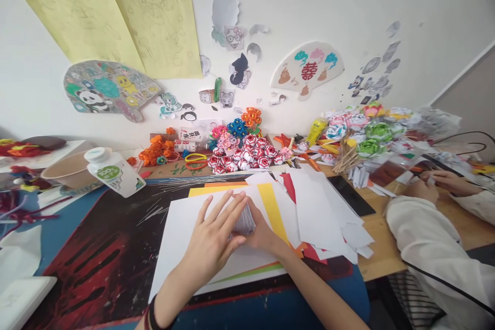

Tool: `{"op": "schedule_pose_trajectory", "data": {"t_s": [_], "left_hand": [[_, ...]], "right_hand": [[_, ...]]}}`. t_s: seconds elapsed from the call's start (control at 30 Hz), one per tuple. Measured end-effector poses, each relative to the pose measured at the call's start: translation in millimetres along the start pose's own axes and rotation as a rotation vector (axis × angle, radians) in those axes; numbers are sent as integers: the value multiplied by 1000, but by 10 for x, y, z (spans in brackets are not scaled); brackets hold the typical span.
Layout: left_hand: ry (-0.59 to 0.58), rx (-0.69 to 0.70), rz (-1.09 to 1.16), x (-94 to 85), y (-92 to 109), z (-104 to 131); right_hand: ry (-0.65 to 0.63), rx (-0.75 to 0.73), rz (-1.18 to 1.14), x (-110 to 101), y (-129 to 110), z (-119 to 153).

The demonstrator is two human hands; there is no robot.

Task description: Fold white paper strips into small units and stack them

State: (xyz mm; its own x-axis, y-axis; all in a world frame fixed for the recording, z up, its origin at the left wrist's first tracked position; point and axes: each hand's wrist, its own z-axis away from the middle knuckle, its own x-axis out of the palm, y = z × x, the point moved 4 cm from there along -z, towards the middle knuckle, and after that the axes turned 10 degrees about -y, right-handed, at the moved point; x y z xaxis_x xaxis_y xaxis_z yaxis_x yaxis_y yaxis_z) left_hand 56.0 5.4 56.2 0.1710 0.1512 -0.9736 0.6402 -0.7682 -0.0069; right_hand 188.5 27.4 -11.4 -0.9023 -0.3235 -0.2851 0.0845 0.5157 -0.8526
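Over the white paper sheets point(176, 237) in the middle of the desk, my two hands meet around a grey, finely ribbed bundle point(245, 223). It looks like thin strips or folded paper, but its exact kind cannot be made out. My right hand point(261, 229) curls round the bundle from the right and holds it. Fingers stretched out, my left hand point(216, 234) leans over the bundle from the left, its fingertips near the top. Part of the bundle is hidden behind the left fingers.
A white bottle point(116, 171) stands by a beige bowl point(69, 169) at left. Thin wires point(154, 211) lie on the dark mat. Red-and-white paper flowers point(249, 153) line the wall. Paper scraps point(320, 211) and a black phone-like slab point(351, 196) are right, near another person's hands point(448, 183).
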Motion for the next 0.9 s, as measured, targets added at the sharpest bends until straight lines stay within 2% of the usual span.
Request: {"op": "schedule_pose_trajectory", "data": {"t_s": [0.2,0.53,0.6,0.7,0.83,0.9], "left_hand": [[-20,3,-42,4,13,-26],[-46,74,16,-14,22,7],[-27,1,87,-6,-36,40],[82,-222,260,56,-174,159],[166,-460,609,304,-259,425],[147,-543,757,448,-224,545]], "right_hand": [[-51,-7,4,-13,-7,-8],[15,38,-53,5,-31,-12],[18,28,-89,13,-20,-14],[1,32,-127,23,16,-16],[-12,68,-158,29,58,-15],[-27,82,-176,41,66,-15]]}}
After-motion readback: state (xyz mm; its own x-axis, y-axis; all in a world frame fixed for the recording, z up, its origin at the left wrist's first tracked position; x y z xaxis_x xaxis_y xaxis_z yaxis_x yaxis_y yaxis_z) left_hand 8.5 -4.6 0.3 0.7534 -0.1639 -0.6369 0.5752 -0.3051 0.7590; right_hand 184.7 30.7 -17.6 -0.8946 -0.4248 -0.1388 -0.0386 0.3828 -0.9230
